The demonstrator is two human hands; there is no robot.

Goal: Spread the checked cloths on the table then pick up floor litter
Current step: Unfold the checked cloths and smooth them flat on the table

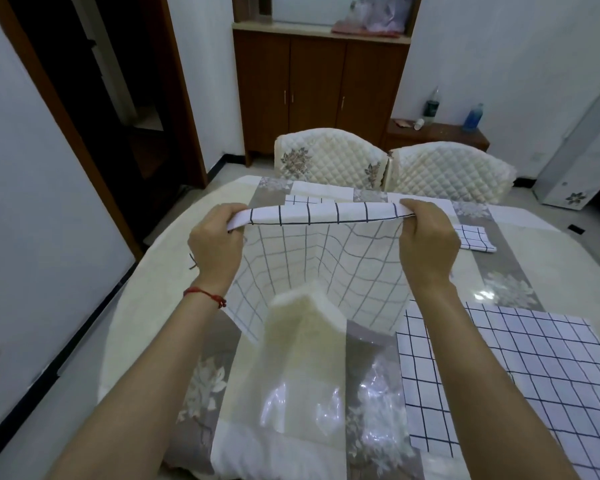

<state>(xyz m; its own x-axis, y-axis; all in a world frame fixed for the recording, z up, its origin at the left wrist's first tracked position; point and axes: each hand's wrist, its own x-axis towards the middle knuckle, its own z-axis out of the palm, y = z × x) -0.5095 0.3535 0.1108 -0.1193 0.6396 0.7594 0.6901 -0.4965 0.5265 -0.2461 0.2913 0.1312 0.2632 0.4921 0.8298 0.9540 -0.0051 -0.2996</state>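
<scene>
Head view. Left hand (217, 242) and right hand (426, 242) each pinch one top corner of a checked cloth (326, 268), fingers curled round the folded upper edge. The cloth is held up taut between them above the middle of the table (146, 289); its lower part hangs down toward the tabletop. A red string bracelet (205, 295) sits on the left wrist.

A second checked cloth (506, 375) lies spread flat on the near right of the table. A third, folded checked cloth (473, 237) lies on the far right, just beyond the right hand. Two quilted chairs (388, 168) stand at the far side. Two bottles (452, 110) stand on a low stand, far right.
</scene>
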